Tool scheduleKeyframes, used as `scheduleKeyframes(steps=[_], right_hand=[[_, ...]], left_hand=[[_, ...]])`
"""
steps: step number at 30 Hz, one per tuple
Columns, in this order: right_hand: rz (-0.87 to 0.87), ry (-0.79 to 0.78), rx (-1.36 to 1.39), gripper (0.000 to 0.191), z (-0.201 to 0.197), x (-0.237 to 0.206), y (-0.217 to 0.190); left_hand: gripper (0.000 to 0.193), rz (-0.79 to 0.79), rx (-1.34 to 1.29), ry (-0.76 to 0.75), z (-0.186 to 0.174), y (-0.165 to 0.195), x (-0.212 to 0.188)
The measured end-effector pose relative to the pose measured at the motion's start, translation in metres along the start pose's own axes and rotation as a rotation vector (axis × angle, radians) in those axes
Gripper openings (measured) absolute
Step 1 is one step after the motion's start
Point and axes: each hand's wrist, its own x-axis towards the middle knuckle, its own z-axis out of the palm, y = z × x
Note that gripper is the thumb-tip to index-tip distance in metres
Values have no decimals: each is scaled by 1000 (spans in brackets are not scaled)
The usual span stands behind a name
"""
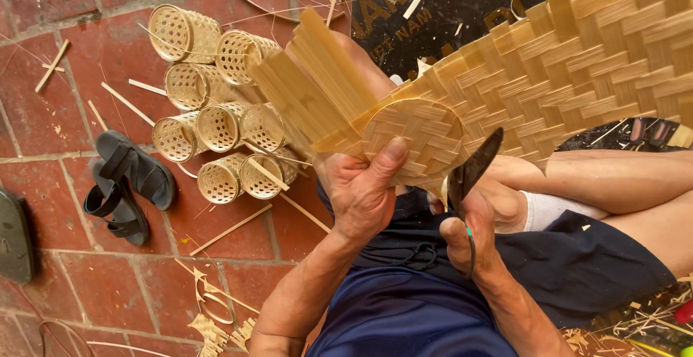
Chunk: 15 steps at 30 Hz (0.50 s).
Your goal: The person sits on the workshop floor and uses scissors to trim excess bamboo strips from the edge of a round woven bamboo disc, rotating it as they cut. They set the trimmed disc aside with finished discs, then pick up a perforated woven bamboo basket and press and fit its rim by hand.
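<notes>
My left hand (363, 192) grips a woven bamboo piece whose round disc (413, 139) sits under my thumb. The same piece spreads into a wide woven bamboo mat (577, 68) to the upper right and loose flat bamboo strips (317, 86) fanning to the upper left. My right hand (468, 240) holds a dark curved knife (473, 168) by its handle, blade pointing up at the disc's right edge. Both hands work above my lap, over dark blue shorts (577, 263).
Several small cylindrical woven bamboo baskets (216, 104) lie clustered on the red brick floor (43, 90) at upper left. A pair of dark sandals (128, 184) lies left. Bamboo slivers and shavings (216, 321) litter the floor. A black printed sheet (447, 3) lies ahead.
</notes>
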Motion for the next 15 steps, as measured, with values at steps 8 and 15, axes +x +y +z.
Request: scheduleKeyframes(steps=[8, 15], right_hand=[[-219, 110, -192, 68, 10, 8, -12], [-44, -23, 21, 77, 1, 10, -37]], left_hand=[[26, -32, 89, -50, 2, 13, 7], [27, -12, 400, -137, -1, 31, 6]])
